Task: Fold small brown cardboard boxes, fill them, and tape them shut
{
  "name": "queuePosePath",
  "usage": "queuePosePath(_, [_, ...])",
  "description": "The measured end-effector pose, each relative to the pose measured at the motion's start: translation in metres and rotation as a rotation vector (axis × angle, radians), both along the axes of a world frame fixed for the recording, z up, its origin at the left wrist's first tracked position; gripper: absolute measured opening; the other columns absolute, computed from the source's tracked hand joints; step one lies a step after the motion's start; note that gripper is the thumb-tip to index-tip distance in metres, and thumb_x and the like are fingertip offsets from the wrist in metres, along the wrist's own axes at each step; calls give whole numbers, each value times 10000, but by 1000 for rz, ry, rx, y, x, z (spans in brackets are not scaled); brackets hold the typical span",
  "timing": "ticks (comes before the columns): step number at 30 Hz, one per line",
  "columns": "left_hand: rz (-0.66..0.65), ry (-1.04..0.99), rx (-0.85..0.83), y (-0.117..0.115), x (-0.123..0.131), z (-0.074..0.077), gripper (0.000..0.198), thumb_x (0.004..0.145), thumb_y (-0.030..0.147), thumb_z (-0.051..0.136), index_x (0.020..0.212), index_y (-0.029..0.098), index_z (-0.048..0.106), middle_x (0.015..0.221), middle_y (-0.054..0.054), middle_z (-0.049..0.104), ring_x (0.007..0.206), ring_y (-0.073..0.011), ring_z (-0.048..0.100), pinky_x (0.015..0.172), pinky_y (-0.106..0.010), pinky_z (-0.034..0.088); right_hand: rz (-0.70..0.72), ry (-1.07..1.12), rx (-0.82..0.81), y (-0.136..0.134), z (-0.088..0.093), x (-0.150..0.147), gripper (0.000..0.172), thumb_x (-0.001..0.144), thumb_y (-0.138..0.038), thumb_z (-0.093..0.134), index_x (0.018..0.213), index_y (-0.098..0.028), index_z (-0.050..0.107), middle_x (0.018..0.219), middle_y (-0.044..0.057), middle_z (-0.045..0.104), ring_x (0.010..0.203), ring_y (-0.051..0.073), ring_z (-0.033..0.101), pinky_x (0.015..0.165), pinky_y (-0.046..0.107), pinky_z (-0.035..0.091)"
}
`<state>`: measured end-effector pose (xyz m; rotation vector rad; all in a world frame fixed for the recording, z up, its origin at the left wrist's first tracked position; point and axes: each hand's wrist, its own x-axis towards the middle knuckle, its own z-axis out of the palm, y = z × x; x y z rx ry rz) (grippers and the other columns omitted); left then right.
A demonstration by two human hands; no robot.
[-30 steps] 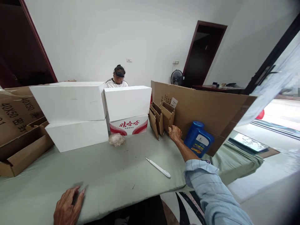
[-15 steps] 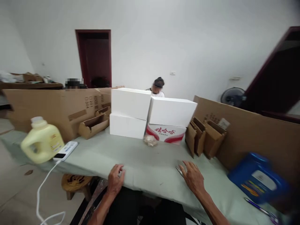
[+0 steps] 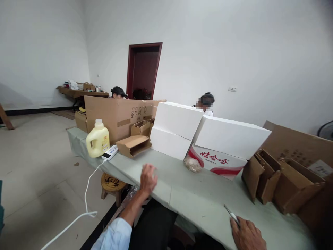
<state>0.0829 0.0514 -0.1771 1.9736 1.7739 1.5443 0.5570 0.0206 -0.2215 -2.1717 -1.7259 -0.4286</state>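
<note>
My left hand [image 3: 148, 178] hovers just over the near edge of the grey-green table [image 3: 197, 198]. Its back faces me, and the fingers point away and are blurred. My right hand [image 3: 247, 236] lies flat on the table at the bottom right, fingers stretched out. A slim white-handled blade tool [image 3: 231, 214] sticks out from under its fingertips. A plastic-wrapped lump [image 3: 192, 164] lies between the hands, against a red-and-white carton [image 3: 218, 161]. White foam boxes [image 3: 231, 136] are stacked on and beside that carton.
Folded brown cardboard boxes stand at the right [image 3: 262, 177] and lie at the left [image 3: 134, 144]. A yellow jug [image 3: 98, 142] and a power strip [image 3: 110, 152] with a white cable sit at the far-left end. Below is a wooden stool [image 3: 111, 182]. Two people sit behind the cardboard [image 3: 117, 114].
My view has swung left, and the blue jug is out of sight. My right hand came back from the small boxes onto the blade tool. My left hand has lifted off the table.
</note>
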Motion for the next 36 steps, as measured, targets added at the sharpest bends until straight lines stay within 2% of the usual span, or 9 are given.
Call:
queuePosePath(2, [158, -16, 51, 21, -42, 28, 452, 883, 131, 625, 1332, 175, 621, 1472, -224, 512, 1470, -406, 398, 1214, -624, 326, -2, 17, 16, 2, -1, 1, 496, 983, -441, 364, 1033, -198, 793, 1042, 203, 743, 1028, 412, 706, 827, 525, 567])
queuePosePath(4, [363, 105, 66, 32, -77, 47, 582, 847, 158, 687, 1418, 189, 578, 1562, -219, 453, 1525, -442, 332, 1208, -638, 333, -11, 20, 36, 3, -3, 1, 499, 980, -439, 364, 1018, -199, 799, 1038, 210, 743, 1029, 418, 707, 819, 529, 569])
queuePosePath(8, [436, 311, -93, 38, -115, 51, 644, 774, 198, 759, 1401, 190, 613, 1517, -227, 530, 1450, -459, 438, 1103, -594, 456, -22, 14, 51, 3, -6, 0, 498, 981, -415, 375, 1058, -171, 803, 1080, 224, 743, 1033, 421, 702, 834, 535, 568])
queuePosePath(12, [461, 327, -141, 41, -121, 41, 494, 830, 199, 705, 1323, 169, 681, 1416, -236, 607, 1369, -444, 506, 1043, -561, 497, -27, 6, 39, 3, -7, 0, 501, 997, -415, 373, 1090, -169, 799, 1088, 213, 749, 1042, 407, 702, 862, 522, 563])
queuePosePath(18, [417, 369, -124, 42, -118, 40, 309, 973, 286, 603, 1220, 177, 753, 1340, -202, 666, 1313, -398, 547, 1025, -498, 501, -48, -21, 28, 2, -9, -1, 514, 1012, -402, 349, 1150, -153, 776, 1120, 192, 751, 1076, 397, 699, 879, 502, 553])
queuePosePath(22, [396, 379, -110, 31, -123, 39, 300, 1024, 240, 503, 1107, 217, 791, 1235, -164, 720, 1220, -341, 609, 1017, -463, 503, -32, -28, 42, 1, -10, 0, 489, 1014, -403, 362, 1124, -172, 778, 1091, 190, 753, 1063, 390, 707, 868, 495, 556])
queuePosePath(25, [384, 389, -105, 26, -127, 37, 285, 997, 260, 551, 1163, 216, 779, 1327, -165, 697, 1288, -353, 584, 1050, -477, 488, -19, -37, 50, 2, -10, 1, 496, 1015, -404, 351, 1112, -167, 776, 1060, 190, 753, 1047, 393, 708, 853, 490, 559])
queuePosePath(28, [374, 396, -107, 29, -128, 35, 439, 892, 273, 681, 1324, 200, 713, 1500, -178, 601, 1431, -408, 472, 1090, -532, 467, -21, -37, 32, 2, -9, 1, 519, 1009, -405, 334, 1118, -153, 774, 1065, 197, 754, 1044, 401, 706, 844, 499, 562])
queuePosePath(36, [367, 354, -95, 34, -132, 30, 484, 858, 58, 560, 1246, 250, 777, 1341, -130, 718, 1317, -331, 576, 1076, -458, 506, -42, -16, 37, 2, -10, 2, 524, 1011, -417, 338, 1123, -153, 776, 1114, 212, 758, 1067, 395, 709, 862, 496, 565])
